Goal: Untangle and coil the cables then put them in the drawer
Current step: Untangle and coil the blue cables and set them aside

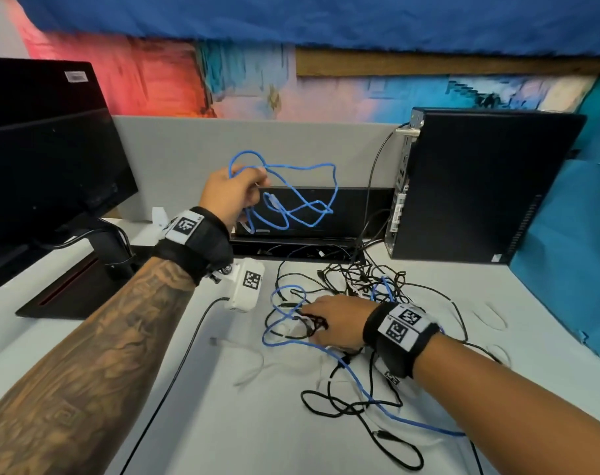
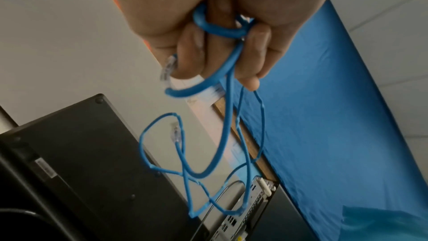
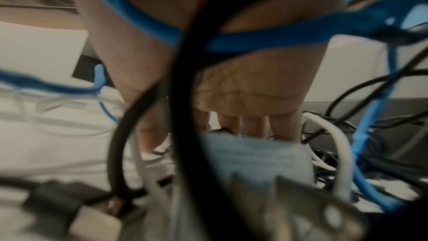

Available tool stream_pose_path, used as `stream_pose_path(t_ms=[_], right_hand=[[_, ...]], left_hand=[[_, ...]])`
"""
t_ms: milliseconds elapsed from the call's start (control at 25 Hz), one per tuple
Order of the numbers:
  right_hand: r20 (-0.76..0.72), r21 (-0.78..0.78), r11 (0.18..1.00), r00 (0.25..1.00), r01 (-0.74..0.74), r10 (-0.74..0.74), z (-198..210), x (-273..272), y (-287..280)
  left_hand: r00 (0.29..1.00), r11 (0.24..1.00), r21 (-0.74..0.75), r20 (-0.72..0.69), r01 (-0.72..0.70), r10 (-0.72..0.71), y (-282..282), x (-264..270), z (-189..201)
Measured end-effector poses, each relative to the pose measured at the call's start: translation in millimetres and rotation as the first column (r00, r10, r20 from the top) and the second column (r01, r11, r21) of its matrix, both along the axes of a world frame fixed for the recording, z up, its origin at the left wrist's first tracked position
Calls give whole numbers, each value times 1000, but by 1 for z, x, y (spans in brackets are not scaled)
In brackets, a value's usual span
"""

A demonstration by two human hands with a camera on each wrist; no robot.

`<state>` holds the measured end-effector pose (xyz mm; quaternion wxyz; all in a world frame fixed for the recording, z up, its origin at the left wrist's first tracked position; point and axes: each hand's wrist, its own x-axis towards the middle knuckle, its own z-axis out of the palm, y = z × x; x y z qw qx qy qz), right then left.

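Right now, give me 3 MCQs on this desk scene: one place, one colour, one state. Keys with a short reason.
1. Where is the black desktop computer tower?
A. Back right of the desk
B. Front left
C. Under the monitor

2. What colour is the thin looped network cable that is lifted off the desk?
A. Black
B. Blue
C. White

3. What is the left hand doing?
A. Lying flat on the desk
B. Hanging idle
C. Gripping the lifted cable

Key:
1 A, it stands upright by the grey partition on the right.
2 B, its loops are blue in the head and left wrist views.
3 C, fingers curl round the cable while the right hand rests on the tangled cable pile.
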<state>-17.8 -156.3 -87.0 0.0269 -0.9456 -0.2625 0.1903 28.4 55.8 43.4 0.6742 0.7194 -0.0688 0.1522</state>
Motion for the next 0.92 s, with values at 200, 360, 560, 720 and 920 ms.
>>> stream_pose_path(t_ms=[200,360,560,720,920], right_hand=[[-21,91,994,998,67,-65,21,0,-13],[-26,-68,995,997,-79,77,13,-5,-3],[-42,-195,976,993,98,-108,30,9,-45],[115,-178,949,964,258,-241,47,16,-68],[323,852,521,822,-38,-469,82,3,-31]], left_hand=[[996,996,-14,21,89,-89,7,-2,6],[991,991,9,17,134,-135,0,-2,-1],[992,992,22,-15,122,-122,14,-4,-12],[987,989,38,-88,141,-137,15,-8,-22],[921,889,250,-164,384,-352,1,-25,-34]])
